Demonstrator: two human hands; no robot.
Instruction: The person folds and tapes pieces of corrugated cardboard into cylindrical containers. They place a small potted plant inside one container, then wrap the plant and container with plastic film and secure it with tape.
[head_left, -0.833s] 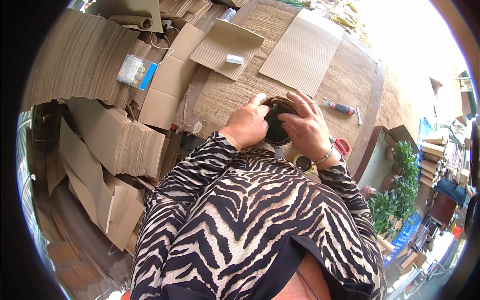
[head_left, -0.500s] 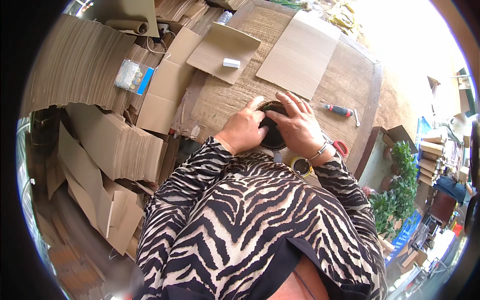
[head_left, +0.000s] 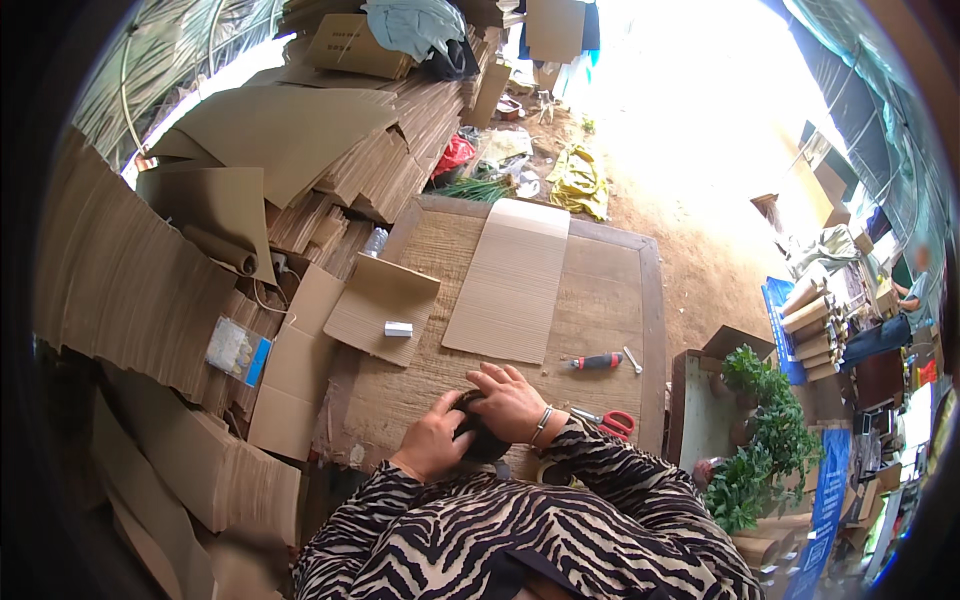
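Close to my body, at the near edge of the wooden table (head_left: pixel 605 300), both hands are on a round, dark, hollow thing (head_left: pixel 486 444). Its exact kind cannot be made out. My left hand (head_left: pixel 432 440) is closed on its left side, thumb near the rim. Across its upper right rim curl the fingers of my right hand (head_left: pixel 510 405), which wears a bracelet; they hide much of the thing. Right of that hand lie red-handled scissors (head_left: pixel 617 425), partly behind the sleeve. Farther off are a red-and-black-handled tool (head_left: pixel 597 361) and a small wrench (head_left: pixel 632 360).
A corrugated cardboard sheet (head_left: pixel 512 285) lies across the table. Left of it, a bent cardboard piece (head_left: pixel 365 305) carries a small white box (head_left: pixel 398 329). Cardboard stacks (head_left: pixel 130 250) crowd the left side. Leafy green plants (head_left: pixel 760 430) stand at the right, with a person (head_left: pixel 912 292) beyond.
The view has tilted up, showing more of the far yard and stacks. Both hands stay on the dark round thing, whose hollow inside is now less visible.
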